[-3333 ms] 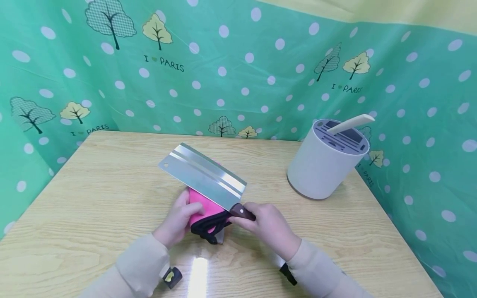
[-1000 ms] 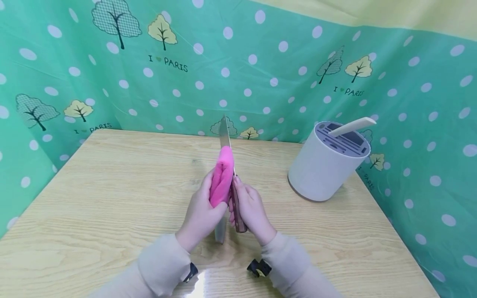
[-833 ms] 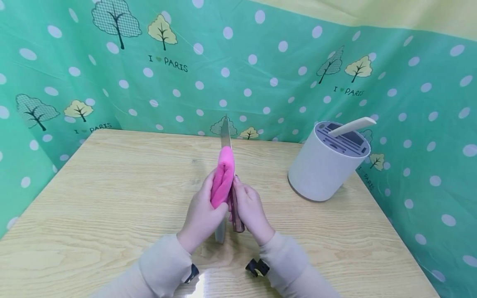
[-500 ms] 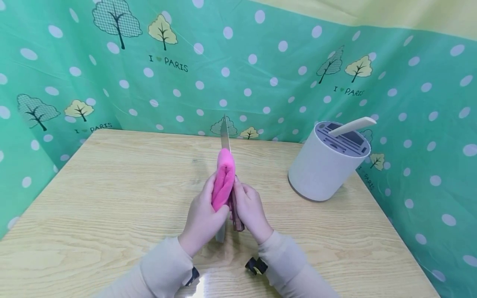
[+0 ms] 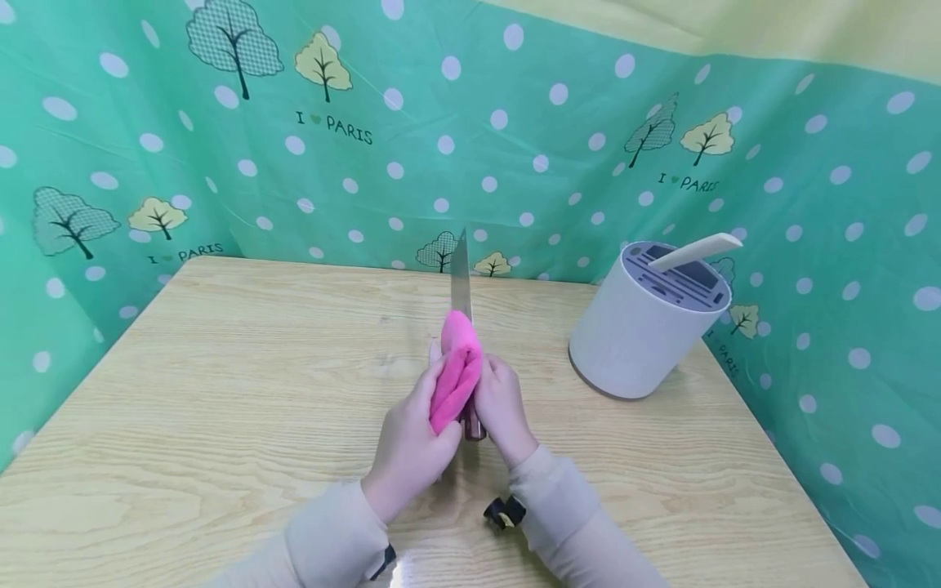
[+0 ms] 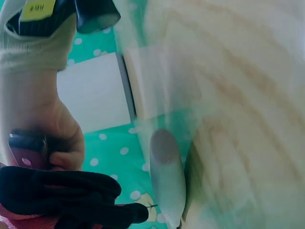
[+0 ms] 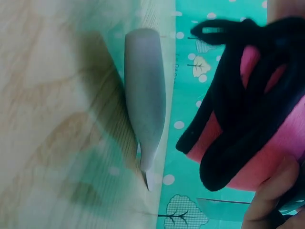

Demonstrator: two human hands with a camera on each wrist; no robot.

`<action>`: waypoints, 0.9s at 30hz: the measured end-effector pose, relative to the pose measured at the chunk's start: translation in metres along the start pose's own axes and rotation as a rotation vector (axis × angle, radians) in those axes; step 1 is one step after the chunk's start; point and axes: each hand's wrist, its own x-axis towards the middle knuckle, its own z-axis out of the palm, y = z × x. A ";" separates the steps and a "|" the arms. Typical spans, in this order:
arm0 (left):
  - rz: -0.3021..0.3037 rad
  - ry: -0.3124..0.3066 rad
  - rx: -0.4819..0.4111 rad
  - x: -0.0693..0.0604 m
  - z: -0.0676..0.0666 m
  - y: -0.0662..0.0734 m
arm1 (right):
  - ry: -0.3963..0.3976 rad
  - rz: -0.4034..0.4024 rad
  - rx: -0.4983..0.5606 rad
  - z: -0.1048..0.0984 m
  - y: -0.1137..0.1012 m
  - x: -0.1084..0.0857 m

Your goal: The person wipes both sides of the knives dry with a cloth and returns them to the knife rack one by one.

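Held on edge over the table, the cleaver shows a thin strip of steel blade [image 5: 460,282] pointing away from me in the head view. My right hand [image 5: 507,408] grips its dark brown handle [image 5: 474,426]. My left hand [image 5: 415,437] holds a folded pink cloth [image 5: 457,371] against the blade near the handle; the cloth hides much of the blade. Black cord-like trim [image 6: 57,191] hangs from the cloth in the left wrist view. Beneath the hands, a knife with a pale grey handle [image 7: 145,90] lies on the table, mostly hidden in the head view.
A white round knife block [image 5: 639,335] stands at the table's back right, with one white handle [image 5: 698,249] sticking out of its slotted top. A green dotted curtain [image 5: 353,180] hangs behind the wooden table [image 5: 220,392].
Earlier the cleaver was held broad side up across the cloth; now it is turned on edge. Over the last half second both hands and cleaver shifted slightly right, and the cloth came nearer the handle.
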 end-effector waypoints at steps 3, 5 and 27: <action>0.015 0.003 0.009 -0.004 0.003 0.000 | 0.000 0.004 0.041 -0.001 0.003 0.004; 0.017 -0.003 0.011 -0.006 0.004 0.001 | -0.004 0.015 0.071 -0.002 0.005 0.005; 0.021 -0.037 -0.040 -0.023 0.008 0.010 | 0.046 0.042 0.251 -0.007 0.008 0.019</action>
